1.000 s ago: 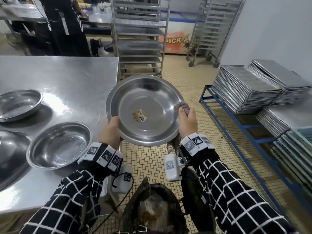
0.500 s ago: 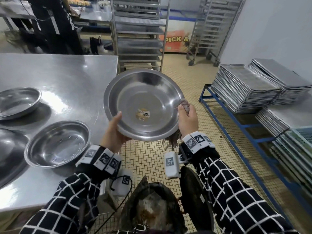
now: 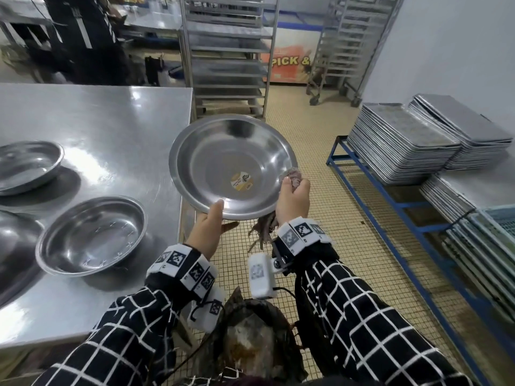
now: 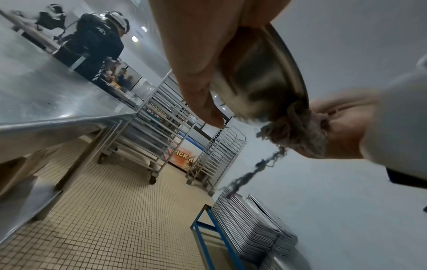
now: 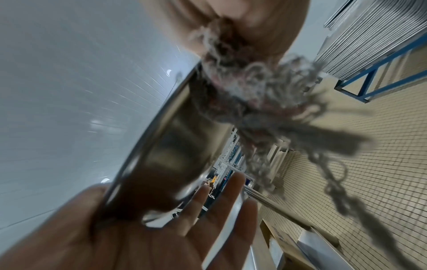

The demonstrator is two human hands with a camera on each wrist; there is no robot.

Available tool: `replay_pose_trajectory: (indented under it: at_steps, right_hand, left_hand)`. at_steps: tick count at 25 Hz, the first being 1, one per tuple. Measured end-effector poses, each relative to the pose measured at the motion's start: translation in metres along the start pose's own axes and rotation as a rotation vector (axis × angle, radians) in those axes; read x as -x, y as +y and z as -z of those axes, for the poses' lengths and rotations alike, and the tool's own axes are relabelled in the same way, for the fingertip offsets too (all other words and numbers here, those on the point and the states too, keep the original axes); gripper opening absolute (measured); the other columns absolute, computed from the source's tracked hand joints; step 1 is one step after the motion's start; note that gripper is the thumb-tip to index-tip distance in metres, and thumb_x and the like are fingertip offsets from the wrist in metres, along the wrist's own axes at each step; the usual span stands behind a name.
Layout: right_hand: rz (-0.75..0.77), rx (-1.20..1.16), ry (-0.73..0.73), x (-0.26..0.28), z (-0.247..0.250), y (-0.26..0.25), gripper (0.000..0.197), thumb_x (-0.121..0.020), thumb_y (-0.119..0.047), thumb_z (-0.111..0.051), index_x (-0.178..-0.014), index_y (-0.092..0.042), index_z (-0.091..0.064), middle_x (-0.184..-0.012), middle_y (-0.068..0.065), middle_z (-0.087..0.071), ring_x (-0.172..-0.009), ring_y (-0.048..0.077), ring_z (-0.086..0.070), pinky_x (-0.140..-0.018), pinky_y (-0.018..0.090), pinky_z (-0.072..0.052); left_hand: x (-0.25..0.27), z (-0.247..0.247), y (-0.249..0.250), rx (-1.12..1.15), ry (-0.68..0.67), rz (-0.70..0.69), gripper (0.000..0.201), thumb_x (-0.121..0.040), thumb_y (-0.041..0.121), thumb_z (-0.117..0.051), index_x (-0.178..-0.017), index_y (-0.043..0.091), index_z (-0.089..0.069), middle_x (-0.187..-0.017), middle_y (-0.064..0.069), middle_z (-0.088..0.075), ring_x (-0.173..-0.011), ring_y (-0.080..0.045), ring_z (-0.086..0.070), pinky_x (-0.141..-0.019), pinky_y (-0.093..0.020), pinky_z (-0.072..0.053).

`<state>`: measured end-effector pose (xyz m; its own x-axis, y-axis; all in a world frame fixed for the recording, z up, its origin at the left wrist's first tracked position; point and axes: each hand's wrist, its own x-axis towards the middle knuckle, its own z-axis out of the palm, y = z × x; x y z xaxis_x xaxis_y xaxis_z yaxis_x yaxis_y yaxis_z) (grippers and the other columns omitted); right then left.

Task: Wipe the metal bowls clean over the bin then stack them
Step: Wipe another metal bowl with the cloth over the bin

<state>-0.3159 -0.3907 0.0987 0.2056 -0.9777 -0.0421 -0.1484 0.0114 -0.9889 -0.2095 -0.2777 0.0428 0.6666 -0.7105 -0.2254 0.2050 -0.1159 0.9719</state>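
The left hand (image 3: 209, 227) grips the metal bowl (image 3: 232, 167) by its near rim, tilted above the bin (image 3: 250, 344). The right hand (image 3: 294, 200) clutches a frayed rag (image 3: 291, 175) at the right rim. Best sweep the rag round the sticker (image 3: 242, 181).

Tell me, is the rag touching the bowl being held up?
Touching. The right wrist view shows the rag bunched against the bowl at its rim.
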Motion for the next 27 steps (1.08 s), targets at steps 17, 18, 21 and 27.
replay_pose_trajectory:
  at_steps: [17,18,21,27]
  right_hand:
    - [-0.004,0.071,-0.206,0.010,-0.008,-0.013,0.020,-0.100,-0.026,-0.044,-0.111,-0.009,-0.048,-0.092,0.005,-0.056,-0.075,0.015,-0.057,-0.061,0.026,-0.047]
    - [-0.023,0.035,-0.189,0.016,-0.018,-0.013,0.020,-0.100,-0.026,-0.043,-0.111,-0.009,-0.046,-0.093,0.006,-0.057,-0.077,0.017,-0.058,-0.064,0.029,-0.049]
    - [-0.050,-0.024,-0.124,0.031,-0.044,-0.012,0.015,-0.101,-0.022,-0.042,-0.111,-0.010,-0.043,-0.089,0.000,-0.052,-0.073,0.010,-0.053,-0.058,0.021,-0.040]
    - [-0.052,-0.066,-0.043,0.047,-0.079,-0.007,0.012,-0.100,-0.018,-0.043,-0.107,-0.009,-0.043,-0.086,-0.001,-0.050,-0.068,0.007,-0.050,-0.054,0.019,-0.037]
  left_hand:
    - [0.007,0.073,0.057,0.354,0.207,-0.081,0.023,-0.093,0.025,-0.048,-0.094,0.009,-0.066,-0.073,-0.001,-0.073,-0.076,-0.020,-0.068,-0.072,-0.031,-0.054]
    - [0.009,0.073,0.055,0.345,0.220,-0.098,0.024,-0.093,0.024,-0.047,-0.097,0.009,-0.065,-0.074,-0.001,-0.072,-0.075,-0.018,-0.068,-0.069,-0.029,-0.053]
    - [0.012,0.071,0.048,0.277,0.176,-0.090,0.025,-0.097,0.023,-0.043,-0.105,0.006,-0.059,-0.080,-0.005,-0.070,-0.072,-0.014,-0.068,-0.066,-0.027,-0.053]
    - [0.014,0.090,0.040,0.063,-0.011,-0.103,0.027,-0.100,0.026,-0.042,-0.105,0.007,-0.061,-0.103,-0.015,-0.069,-0.100,-0.027,-0.067,-0.089,-0.036,-0.054]
